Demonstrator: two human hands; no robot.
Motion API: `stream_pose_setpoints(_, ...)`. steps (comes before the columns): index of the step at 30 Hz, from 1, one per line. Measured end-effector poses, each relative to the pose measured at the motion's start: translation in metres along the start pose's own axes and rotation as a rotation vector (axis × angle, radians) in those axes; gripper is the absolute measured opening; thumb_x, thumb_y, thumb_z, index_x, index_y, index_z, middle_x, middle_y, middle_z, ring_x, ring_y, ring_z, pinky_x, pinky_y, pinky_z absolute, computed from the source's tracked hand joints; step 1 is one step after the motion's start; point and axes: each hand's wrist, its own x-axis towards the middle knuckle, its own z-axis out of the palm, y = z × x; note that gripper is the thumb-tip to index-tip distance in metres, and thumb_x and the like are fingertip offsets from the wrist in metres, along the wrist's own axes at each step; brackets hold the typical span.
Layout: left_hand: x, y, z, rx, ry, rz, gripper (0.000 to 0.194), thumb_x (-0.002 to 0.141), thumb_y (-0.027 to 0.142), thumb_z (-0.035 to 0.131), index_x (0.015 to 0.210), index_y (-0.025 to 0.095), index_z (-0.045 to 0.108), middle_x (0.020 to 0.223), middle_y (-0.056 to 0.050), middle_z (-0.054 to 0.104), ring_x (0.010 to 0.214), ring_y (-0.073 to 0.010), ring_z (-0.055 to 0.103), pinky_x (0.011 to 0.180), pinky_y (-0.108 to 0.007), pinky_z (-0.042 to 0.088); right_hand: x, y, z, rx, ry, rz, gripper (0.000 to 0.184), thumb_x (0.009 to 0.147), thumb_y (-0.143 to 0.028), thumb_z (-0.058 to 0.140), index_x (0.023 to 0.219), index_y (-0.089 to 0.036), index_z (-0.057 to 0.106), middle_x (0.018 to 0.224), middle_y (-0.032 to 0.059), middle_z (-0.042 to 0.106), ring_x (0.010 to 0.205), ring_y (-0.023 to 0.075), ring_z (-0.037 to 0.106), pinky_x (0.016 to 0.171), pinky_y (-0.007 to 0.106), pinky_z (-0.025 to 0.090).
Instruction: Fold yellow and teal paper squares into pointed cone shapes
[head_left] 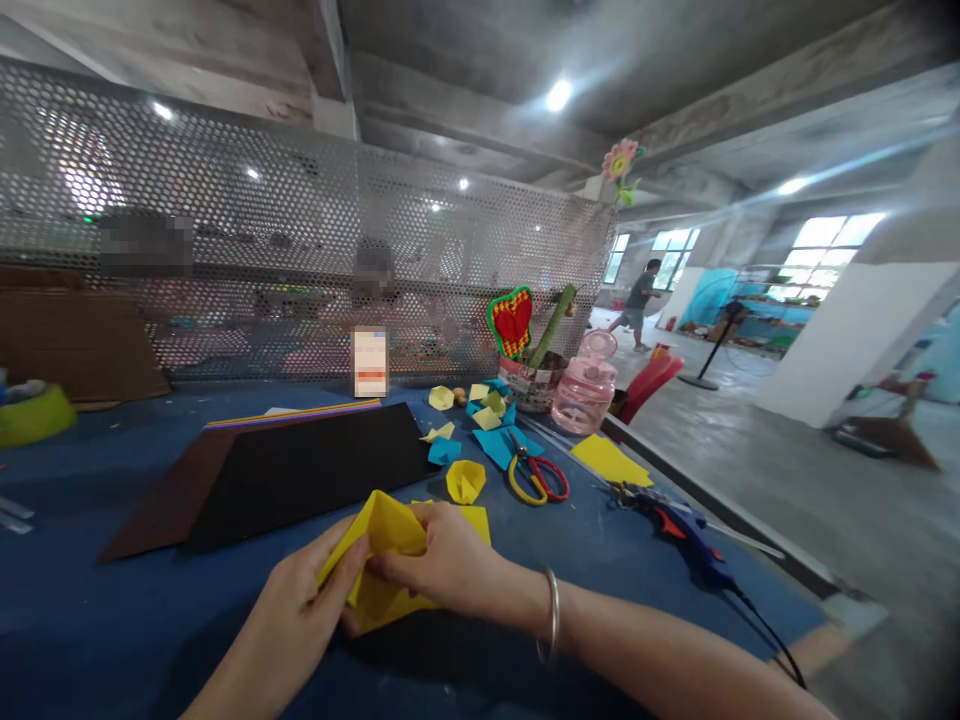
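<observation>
A partly folded sheet of yellow paper (390,525) is between my two hands, above the blue tabletop. My left hand (315,580) grips its left side, with the thumb lying on the inner face. On the other side, my right hand (457,560) pinches the paper, and a bangle circles that wrist. Some of the fingertips are hidden behind the folds. Just beyond sits a small yellow folded paper cup (466,482). Flat yellow paper (477,520) shows behind my right hand. Scissors (536,475) with one yellow and one red handle lie further right.
Black sheets (315,480) lie at the left. Blue and pale folded pieces (491,408) cluster ahead. A pink bottle (585,390) and a decorated pot (534,385) stand behind. A glue gun (686,530) with a cord rests near the right edge. A perforated panel (285,250) borders the back.
</observation>
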Motion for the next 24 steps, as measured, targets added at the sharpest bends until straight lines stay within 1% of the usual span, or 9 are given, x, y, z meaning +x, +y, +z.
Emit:
stream_pose_setpoints(1, 0.000, 0.002, 0.000, -0.050, -0.010, -0.040, 0.047, 0.081, 0.041, 0.062, 0.123, 0.020, 0.060, 0.109, -0.007, 0.070, 0.070, -0.0235, 0.066, 0.048, -0.027, 0.055, 0.000, -0.002, -0.001, -0.055, 0.016, -0.019, 0.011, 0.076, -0.029, 0.060, 0.074, -0.019, 0.056, 0.067, -0.0037, 0.054, 0.057, 0.0091, 0.048, 0.048, 0.017, 0.035)
stream_pose_setpoints(2, 0.000, 0.004, 0.000, -0.095, -0.015, -0.072, 0.049, 0.079, 0.044, 0.064, 0.122, 0.019, 0.061, 0.108, -0.007, 0.069, 0.070, -0.0241, 0.066, 0.046, -0.028, 0.055, 0.000, -0.004, -0.001, -0.117, 0.031, -0.039, 0.010, 0.076, -0.029, 0.059, 0.076, -0.019, 0.058, 0.068, -0.0037, 0.055, 0.059, 0.0093, 0.049, 0.049, 0.017, 0.035)
stream_pose_setpoints(4, -0.002, 0.009, 0.000, -0.172, -0.014, -0.118, 0.051, 0.077, 0.046, 0.067, 0.119, 0.019, 0.062, 0.111, -0.008, 0.068, 0.078, -0.0265, 0.066, 0.048, -0.029, 0.057, 0.000, -0.007, -0.001, -0.233, 0.064, -0.073, 0.009, 0.076, -0.028, 0.059, 0.078, -0.020, 0.060, 0.068, -0.0039, 0.057, 0.060, 0.0096, 0.051, 0.049, 0.017, 0.034)
stream_pose_setpoints(7, -0.004, 0.017, 0.000, -0.256, -0.026, -0.155, 0.050, 0.077, 0.051, 0.066, 0.117, 0.020, 0.062, 0.115, -0.009, 0.066, 0.090, -0.0284, 0.066, 0.054, -0.031, 0.059, 0.000, -0.011, 0.000, -0.326, 0.124, -0.084, 0.010, 0.073, -0.029, 0.062, 0.073, -0.020, 0.061, 0.064, -0.0041, 0.057, 0.057, 0.0101, 0.050, 0.047, 0.018, 0.031)
stream_pose_setpoints(11, -0.005, 0.019, -0.001, -0.352, -0.044, -0.163, 0.050, 0.076, 0.052, 0.068, 0.113, 0.019, 0.064, 0.115, -0.009, 0.066, 0.098, -0.0287, 0.064, 0.060, -0.030, 0.059, 0.002, -0.012, 0.006, -0.374, 0.186, -0.095, 0.009, 0.070, -0.027, 0.064, 0.070, -0.019, 0.060, 0.063, -0.0039, 0.057, 0.055, 0.0099, 0.048, 0.047, 0.020, 0.029)
stream_pose_setpoints(14, -0.005, 0.017, -0.004, -0.444, -0.027, -0.157, 0.044, 0.074, 0.047, 0.072, 0.107, 0.018, 0.068, 0.112, -0.008, 0.069, 0.098, -0.0258, 0.065, 0.064, -0.026, 0.057, 0.004, -0.012, 0.011, -0.396, 0.230, -0.111, 0.008, 0.071, -0.026, 0.063, 0.071, -0.019, 0.059, 0.063, -0.0035, 0.057, 0.054, 0.0100, 0.048, 0.048, 0.020, 0.028)
stream_pose_setpoints(18, -0.004, 0.017, -0.007, -0.504, -0.024, -0.144, 0.037, 0.073, 0.044, 0.075, 0.100, 0.019, 0.071, 0.107, -0.006, 0.072, 0.098, -0.0219, 0.066, 0.069, -0.022, 0.055, 0.006, -0.008, 0.013, -0.406, 0.318, -0.165, 0.014, 0.075, -0.031, 0.064, 0.077, -0.020, 0.057, 0.068, -0.0036, 0.057, 0.059, 0.0107, 0.050, 0.051, 0.021, 0.031)
stream_pose_setpoints(22, -0.004, 0.019, -0.006, -0.542, -0.053, -0.151, 0.036, 0.072, 0.045, 0.075, 0.097, 0.018, 0.073, 0.103, -0.007, 0.074, 0.097, -0.0240, 0.067, 0.076, -0.026, 0.055, 0.007, -0.001, 0.010, -0.412, 0.418, -0.230, 0.012, 0.080, -0.027, 0.061, 0.086, -0.020, 0.053, 0.073, -0.0034, 0.058, 0.065, 0.0110, 0.053, 0.056, 0.020, 0.036)
stream_pose_setpoints(24, -0.003, 0.019, -0.005, -0.565, -0.074, -0.160, 0.035, 0.072, 0.043, 0.076, 0.095, 0.018, 0.073, 0.102, -0.008, 0.074, 0.097, -0.0255, 0.067, 0.079, -0.030, 0.055, 0.005, 0.002, 0.008, -0.425, 0.443, -0.262, 0.014, 0.081, -0.024, 0.059, 0.091, -0.020, 0.051, 0.073, -0.0031, 0.058, 0.065, 0.0116, 0.054, 0.056, 0.021, 0.037)
